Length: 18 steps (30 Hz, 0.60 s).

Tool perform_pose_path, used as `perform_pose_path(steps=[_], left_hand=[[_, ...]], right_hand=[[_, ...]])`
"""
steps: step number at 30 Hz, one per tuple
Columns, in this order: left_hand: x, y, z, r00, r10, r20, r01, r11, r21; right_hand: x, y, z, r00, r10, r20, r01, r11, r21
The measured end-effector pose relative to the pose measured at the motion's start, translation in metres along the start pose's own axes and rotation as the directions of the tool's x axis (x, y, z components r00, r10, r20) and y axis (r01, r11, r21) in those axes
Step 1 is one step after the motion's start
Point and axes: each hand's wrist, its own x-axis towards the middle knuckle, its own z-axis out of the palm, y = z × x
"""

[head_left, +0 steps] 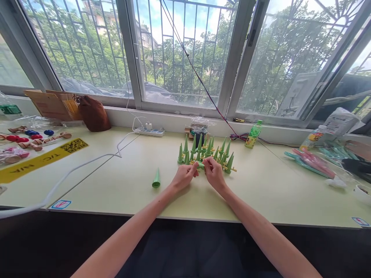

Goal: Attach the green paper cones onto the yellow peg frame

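Observation:
My left hand (185, 175) and my right hand (214, 172) meet over the table, both closed on a small green piece (200, 165). Most of that piece is hidden by my fingers, so its full shape does not show. Just beyond my hands stand several upright green cones (230, 164) in a cluster, with yellow bits sticking out near their bases. To the left of my left hand, one more green cone (156, 179) lies apart from the cluster, its open round base toward me.
A white power strip (150, 132) sits by the window, its cable (95, 157) crossing the table at left. Wooden toys (37, 143) and a brown pouch (92, 114) lie far left. A green bottle (254, 134), dark wires (242, 136) and plastic-wrapped items (311, 162) are at right.

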Motion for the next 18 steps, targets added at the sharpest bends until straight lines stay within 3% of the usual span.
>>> perform_pose_path(steps=[7,14,18], left_hand=[[-0.0027,0.0034,-0.0015,0.982,-0.15,0.116,0.168,0.973,-0.161],[-0.0028,0.0028,-0.0026,0.981,-0.148,0.125,0.168,0.97,-0.177],[-0.0034,0.0027,-0.0029,0.989,-0.099,0.109,0.113,0.985,-0.13]], right_hand=[[-0.0012,0.0013,0.0005,0.998,-0.006,0.055,0.002,0.997,0.075],[0.0002,0.0038,-0.0003,0.998,-0.002,0.064,-0.003,0.997,0.079],[0.0011,0.007,-0.0004,0.999,-0.002,0.054,-0.001,0.998,0.066]])
